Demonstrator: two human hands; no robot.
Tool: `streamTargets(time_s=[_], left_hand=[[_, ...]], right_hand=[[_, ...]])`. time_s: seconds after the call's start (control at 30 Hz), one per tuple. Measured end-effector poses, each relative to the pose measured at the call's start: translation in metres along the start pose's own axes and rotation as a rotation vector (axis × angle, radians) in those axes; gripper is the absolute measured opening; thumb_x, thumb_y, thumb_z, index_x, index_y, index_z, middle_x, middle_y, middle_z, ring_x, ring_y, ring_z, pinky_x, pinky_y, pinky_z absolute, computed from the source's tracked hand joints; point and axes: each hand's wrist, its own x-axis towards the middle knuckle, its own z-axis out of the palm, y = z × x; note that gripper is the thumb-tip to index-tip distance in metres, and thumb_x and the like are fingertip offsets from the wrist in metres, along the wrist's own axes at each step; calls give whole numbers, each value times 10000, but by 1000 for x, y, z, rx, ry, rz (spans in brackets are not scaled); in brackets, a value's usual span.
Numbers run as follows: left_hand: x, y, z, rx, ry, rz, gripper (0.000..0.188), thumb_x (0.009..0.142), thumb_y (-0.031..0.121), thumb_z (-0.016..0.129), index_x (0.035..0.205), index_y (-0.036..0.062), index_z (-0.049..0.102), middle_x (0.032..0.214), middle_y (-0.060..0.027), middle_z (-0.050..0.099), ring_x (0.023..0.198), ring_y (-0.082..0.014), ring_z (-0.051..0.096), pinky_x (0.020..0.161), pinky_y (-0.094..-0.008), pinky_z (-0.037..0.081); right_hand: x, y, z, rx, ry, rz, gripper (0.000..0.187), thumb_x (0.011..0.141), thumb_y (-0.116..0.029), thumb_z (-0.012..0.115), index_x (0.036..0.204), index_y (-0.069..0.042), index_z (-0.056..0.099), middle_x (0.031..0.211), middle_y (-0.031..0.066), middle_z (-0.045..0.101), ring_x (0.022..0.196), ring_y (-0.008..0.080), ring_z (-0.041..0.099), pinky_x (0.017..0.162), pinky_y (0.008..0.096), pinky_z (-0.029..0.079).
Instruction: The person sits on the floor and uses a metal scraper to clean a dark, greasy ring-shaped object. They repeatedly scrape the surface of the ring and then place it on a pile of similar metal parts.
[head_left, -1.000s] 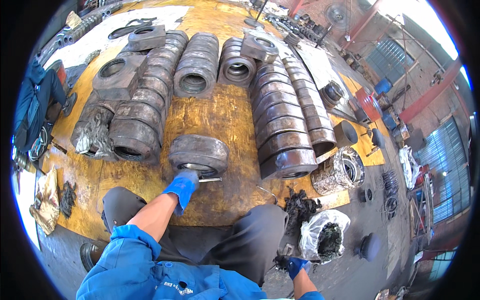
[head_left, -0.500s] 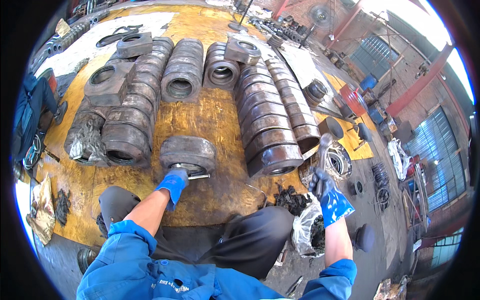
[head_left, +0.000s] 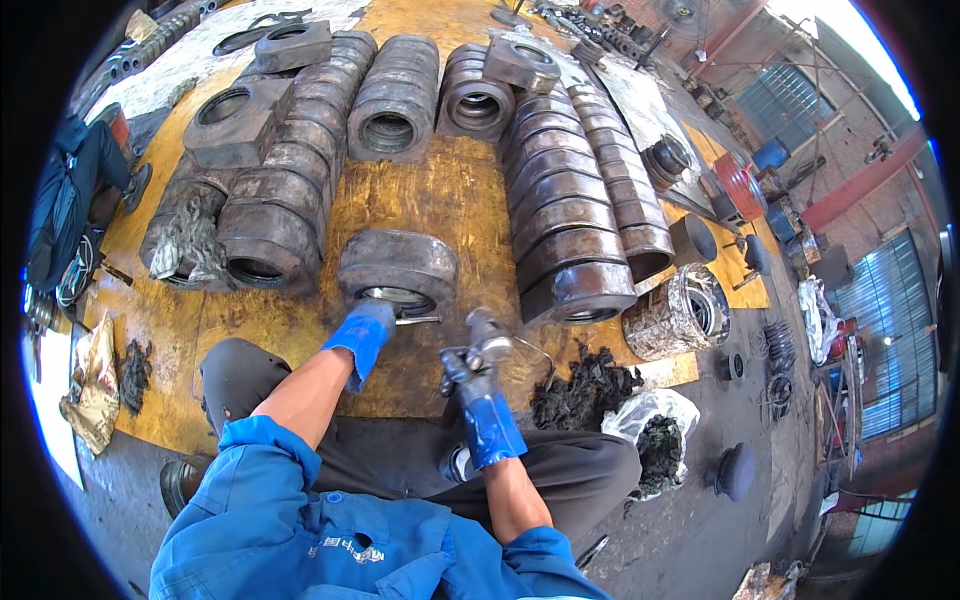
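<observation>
My left hand (head_left: 367,328), in a blue rubber glove, is closed around a short metal bar, perhaps a chisel, at the front opening of a thick dark metal ring (head_left: 398,262). The bar's bright end (head_left: 420,320) sticks out to the right of the glove; its other end is hidden. My right hand (head_left: 466,374), in a blue glove darkened at the fingers, grips a hammer. The hammer head (head_left: 490,338) is raised a little to the right of the bar, apart from it. The ring stands on edge on the stained yellow board (head_left: 420,390).
Rows of similar rings lie left (head_left: 275,215) and right (head_left: 565,220). Black fibrous scraps (head_left: 585,388), a white plastic bag (head_left: 672,408) and a smeared bucket (head_left: 672,318) are at my right. A bent wire lies near the scraps. Another person (head_left: 70,200) sits far left.
My right hand has swung the hammer from the far right inward and down toward the bar. My left hand stays at the ring's opening; the whole view has shifted slightly.
</observation>
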Motion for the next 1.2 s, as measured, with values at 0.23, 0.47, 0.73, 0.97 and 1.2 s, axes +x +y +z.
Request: streamTargets(time_s=[0.23, 0.47, 0.73, 0.97, 1.2], left_hand=[[4, -14, 8, -37, -30, -57, 271, 818, 184, 632, 1061, 103, 720, 1107, -187, 674, 1015, -345, 656, 880, -441, 523], [-16, 6, -21, 6, -88, -36, 274, 845, 188, 578, 1072, 125, 717, 1106, -188, 672, 1010, -355, 657, 867, -458, 527], [-8, -4, -3, 71, -55, 12, 282, 852, 156, 563, 1103, 144, 691, 1079, -185, 680, 990, -353, 664, 852, -475, 529], [-12, 1, 13, 151, -55, 112, 268, 888, 173, 505, 1098, 155, 671, 1031, -167, 694, 951, -362, 669, 807, -492, 531], [-15, -15, 18, 239, -115, 123, 295, 902, 167, 478, 1153, 151, 632, 1033, -157, 696, 960, -341, 672, 794, -479, 530]], right_hand=[[3, -36, 27, -287, -229, -175, 159, 903, -62, 615, 1047, -26, 672, 797, 39, 633, 610, 121, 589, 549, 295, 525], [6, 0, 33, -239, -9, 17, 122, 894, -85, 648, 1011, -66, 619, 637, 3, 533, 473, 108, 500, 424, 262, 420], [-7, -16, 42, -759, -107, -146, 242, 923, -167, 614, 1137, -56, 600, 969, 96, 669, 796, 219, 653, 709, 333, 539], [18, 54, 27, -856, 70, -42, 244, 870, -255, 686, 936, -20, 691, 763, 105, 699, 769, 204, 684, 672, 358, 521], [10, 40, 31, -651, -37, -306, 215, 871, -247, 663, 1001, -77, 688, 962, 104, 704, 897, 244, 694, 740, 351, 552]])
